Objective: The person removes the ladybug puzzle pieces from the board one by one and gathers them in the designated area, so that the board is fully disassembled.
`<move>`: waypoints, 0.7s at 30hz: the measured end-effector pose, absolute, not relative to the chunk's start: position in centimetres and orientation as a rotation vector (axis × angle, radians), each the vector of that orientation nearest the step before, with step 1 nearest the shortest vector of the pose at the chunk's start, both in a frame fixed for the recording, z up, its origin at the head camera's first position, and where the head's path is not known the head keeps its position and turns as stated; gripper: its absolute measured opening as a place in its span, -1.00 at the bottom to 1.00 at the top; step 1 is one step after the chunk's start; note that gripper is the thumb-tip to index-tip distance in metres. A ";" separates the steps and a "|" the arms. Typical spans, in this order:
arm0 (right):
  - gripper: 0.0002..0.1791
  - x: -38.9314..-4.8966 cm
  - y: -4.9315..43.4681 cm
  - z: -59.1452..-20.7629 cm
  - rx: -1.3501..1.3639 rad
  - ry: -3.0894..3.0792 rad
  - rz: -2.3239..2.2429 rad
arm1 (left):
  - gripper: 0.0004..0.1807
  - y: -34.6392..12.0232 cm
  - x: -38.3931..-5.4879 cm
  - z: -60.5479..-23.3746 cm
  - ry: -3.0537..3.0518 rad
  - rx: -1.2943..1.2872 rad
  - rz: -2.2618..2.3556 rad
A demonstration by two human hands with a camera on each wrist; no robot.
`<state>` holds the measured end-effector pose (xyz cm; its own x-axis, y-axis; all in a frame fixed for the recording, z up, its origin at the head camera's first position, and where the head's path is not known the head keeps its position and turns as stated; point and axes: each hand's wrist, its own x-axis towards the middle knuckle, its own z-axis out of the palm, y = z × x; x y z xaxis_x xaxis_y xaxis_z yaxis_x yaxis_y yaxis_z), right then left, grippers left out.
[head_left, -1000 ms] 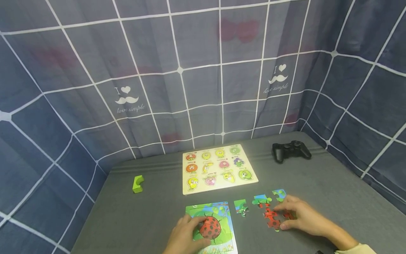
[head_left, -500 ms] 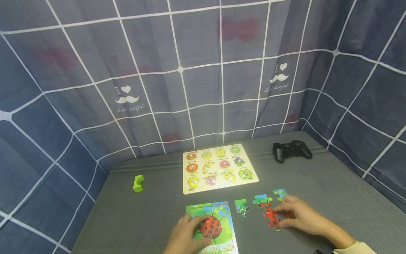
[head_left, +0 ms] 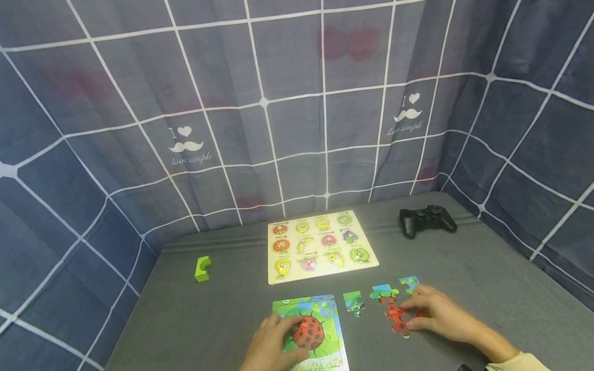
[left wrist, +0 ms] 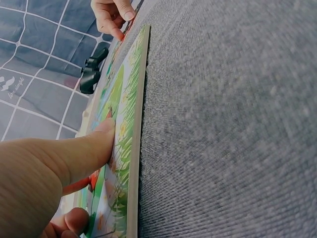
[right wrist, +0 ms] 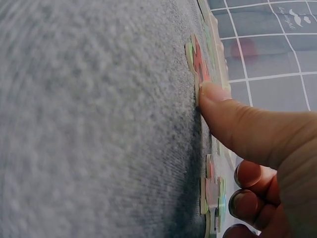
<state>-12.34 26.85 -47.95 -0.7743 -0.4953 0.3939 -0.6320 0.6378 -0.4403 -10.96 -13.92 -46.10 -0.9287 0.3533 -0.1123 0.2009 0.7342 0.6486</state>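
Observation:
In the head view my left hand (head_left: 276, 342) rests on a ladybug puzzle board (head_left: 320, 304), its thumb and fingers spread over the picture. The left wrist view shows that thumb lying on the board's printed grass (left wrist: 131, 94). My right hand (head_left: 443, 315) is over loose jigsaw pieces, its thumb and index finger apart and touching the edge of a red, black-spotted jigsaw piece (head_left: 397, 318). Another red piece (head_left: 422, 313) is mostly hidden beneath this hand. In the right wrist view the thumb tip meets the red piece (right wrist: 199, 62), which lies flat on the cloth.
Other jigsaw pieces lie nearby: a green one (head_left: 353, 303), a blue-and-green one (head_left: 383, 291) and a corner piece (head_left: 409, 283). Behind them is a wooden fruit puzzle board (head_left: 320, 245). A black game controller (head_left: 427, 220) sits at back right, a green block (head_left: 202, 269) at left.
My right thumb has shifted slightly left and away from me, along the red jigsaw piece's edge. Less of the piece under that hand shows. My left hand stays in place.

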 end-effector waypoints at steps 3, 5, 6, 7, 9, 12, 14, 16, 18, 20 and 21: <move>-0.68 -12.3 26.8 -48.0 0.914 -2.622 0.833 | -0.31 -13.9 -11.0 -46.1 2.705 0.431 0.975; -0.68 -12.3 26.7 -48.0 0.919 -2.606 0.818 | -0.32 -13.9 -10.9 -46.0 2.704 0.430 0.974; -0.68 -12.3 26.7 -48.1 0.921 -2.595 0.807 | -0.32 -13.9 -10.9 -46.0 2.704 0.431 0.975; -0.68 -12.3 26.7 -48.1 0.919 -2.593 0.802 | -0.32 -13.9 -10.9 -46.0 2.702 0.430 0.974; -0.69 -12.3 26.7 -48.1 0.917 -2.591 0.793 | -0.32 -13.9 -11.0 -46.0 2.699 0.431 0.975; -0.70 -12.2 26.7 -48.2 0.908 -2.586 0.778 | -0.32 -14.0 -11.0 -46.1 2.697 0.431 0.978; -0.70 -12.2 26.7 -48.2 0.905 -2.578 0.771 | -0.31 -13.9 -11.0 -46.1 2.702 0.433 0.978; -0.70 -12.2 26.6 -48.2 0.904 -2.567 0.763 | -0.31 -13.9 -10.9 -46.2 2.714 0.437 0.977; -0.70 -12.2 26.6 -48.3 0.903 -2.570 0.764 | -0.31 -13.9 -10.8 -46.2 2.722 0.439 0.977; -0.70 -12.1 26.6 -48.3 0.901 -2.574 0.756 | -0.31 -13.9 -10.8 -46.2 2.725 0.439 0.975; -0.70 -12.1 26.6 -48.3 0.900 -2.576 0.754 | -0.31 -13.9 -10.8 -46.2 2.725 0.438 0.975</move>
<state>-12.14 26.60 -48.27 -0.7548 -0.4836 0.4432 -0.6462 0.6643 -0.3757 -10.82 -13.88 -46.22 -0.9328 0.3465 -0.0993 0.2049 0.7363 0.6449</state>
